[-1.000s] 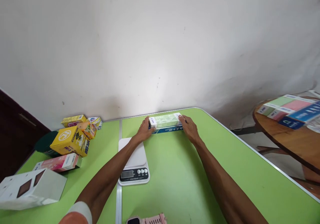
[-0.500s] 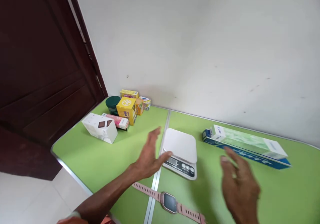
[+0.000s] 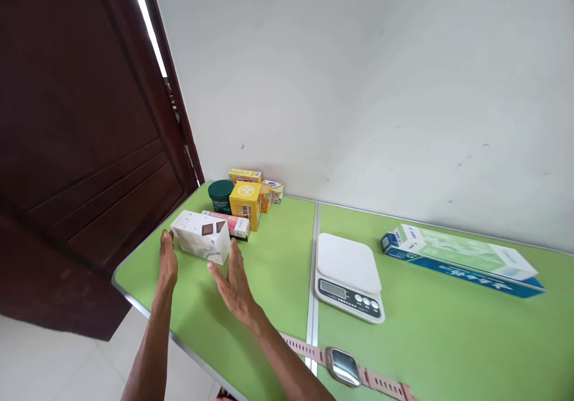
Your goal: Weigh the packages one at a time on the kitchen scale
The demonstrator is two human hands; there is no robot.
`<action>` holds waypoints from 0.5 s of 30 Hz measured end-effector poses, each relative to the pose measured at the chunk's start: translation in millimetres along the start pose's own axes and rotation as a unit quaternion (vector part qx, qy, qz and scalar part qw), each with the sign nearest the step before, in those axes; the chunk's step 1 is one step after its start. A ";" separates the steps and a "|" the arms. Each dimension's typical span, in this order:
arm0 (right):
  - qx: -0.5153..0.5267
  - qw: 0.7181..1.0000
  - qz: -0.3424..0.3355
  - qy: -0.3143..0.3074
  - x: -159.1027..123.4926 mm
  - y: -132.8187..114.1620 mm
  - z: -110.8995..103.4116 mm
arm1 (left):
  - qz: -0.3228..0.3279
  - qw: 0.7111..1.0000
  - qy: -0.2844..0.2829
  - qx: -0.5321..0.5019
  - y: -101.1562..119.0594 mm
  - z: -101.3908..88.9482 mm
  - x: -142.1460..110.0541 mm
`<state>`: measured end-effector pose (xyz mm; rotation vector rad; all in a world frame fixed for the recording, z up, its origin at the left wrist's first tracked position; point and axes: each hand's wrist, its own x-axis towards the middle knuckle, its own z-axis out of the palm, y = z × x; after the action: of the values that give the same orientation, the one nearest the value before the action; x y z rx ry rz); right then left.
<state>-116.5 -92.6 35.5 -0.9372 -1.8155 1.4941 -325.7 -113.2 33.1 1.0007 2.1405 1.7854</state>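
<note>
A white box with brown squares printed on it (image 3: 200, 237) lies on the left part of the green table. My left hand (image 3: 167, 260) is at the box's left end, fingers stretched out; whether it touches the box I cannot tell. Near the box's right front corner is my right hand (image 3: 234, 284), thumb and fingers apart, with nothing in it. Just behind the white box sit a pink and white box (image 3: 237, 225), a yellow box (image 3: 246, 201) and a dark green lidded tub (image 3: 220, 195).
A white kitchen scale (image 3: 348, 263) stands right of the table's metal seam. In front of it lies a pink-strapped smartwatch (image 3: 344, 367). Long green-white (image 3: 466, 248) and blue (image 3: 475, 276) boxes lie at the right. Small boxes (image 3: 266, 196) stand by the wall.
Both hands have moved left, away from the scale and the long boxes, to either side of the white box. The view has shifted slightly; the objects keep their places.
</note>
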 end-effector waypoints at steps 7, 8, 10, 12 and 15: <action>0.022 0.999 -0.026 0.026 -14.2 11.1 11.8 | -0.074 0.995 -0.037 -0.051 5.1 -1.4 -55.3; 0.024 0.999 -0.023 0.030 -20.6 12.8 10.1 | -0.077 0.996 -0.032 -0.044 7.5 -3.9 -67.2; 0.028 0.999 -0.018 0.037 -35.6 16.3 5.7 | -0.078 0.996 -0.027 -0.029 10.6 -8.7 -91.3; 0.030 0.998 -0.018 0.050 -51.6 19.3 -0.3 | -0.080 0.996 -0.030 -0.016 12.4 -12.1 -113.9; 0.018 0.997 -0.013 0.072 -73.1 18.3 -15.2 | -0.070 0.996 -0.048 -0.013 19.1 -12.6 -140.2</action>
<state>-59.8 -142.0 19.4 -0.9740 -1.6870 1.4004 -219.0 -205.3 15.6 0.8877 2.0688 1.6612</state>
